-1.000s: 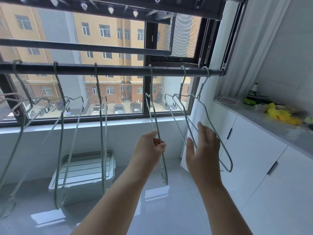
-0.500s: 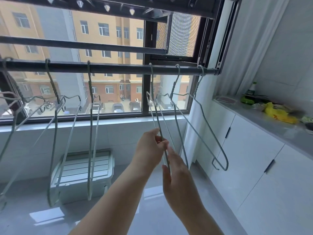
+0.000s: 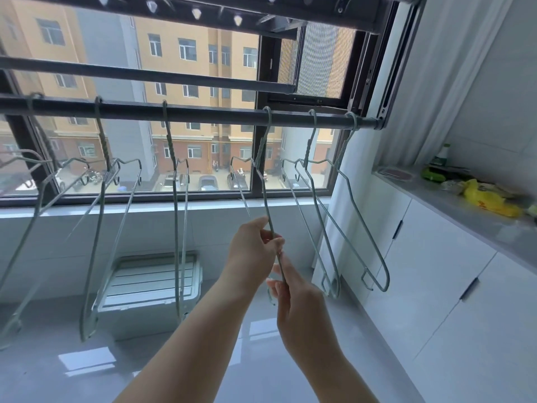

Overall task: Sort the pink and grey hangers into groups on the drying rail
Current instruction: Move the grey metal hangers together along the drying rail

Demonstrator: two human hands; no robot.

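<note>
Below the rail (image 3: 203, 112), both hands, left hand (image 3: 251, 251) above right hand (image 3: 296, 298), pinch one grey hanger (image 3: 266, 193).

Two bare forearms, no sleeves, watch or rings visible; left hand (image 3: 252, 251) and right hand (image 3: 299, 298) ungloved, short nails.

The leftmost hangers (image 3: 17, 199) ran off the left edge, the right hand (image 3: 293, 298) hid the lower end of the held hanger (image 3: 266, 196), and the clutter on the counter (image 3: 465, 210) beside the yellow bag (image 3: 488, 199) was too blurred to identify.
</note>
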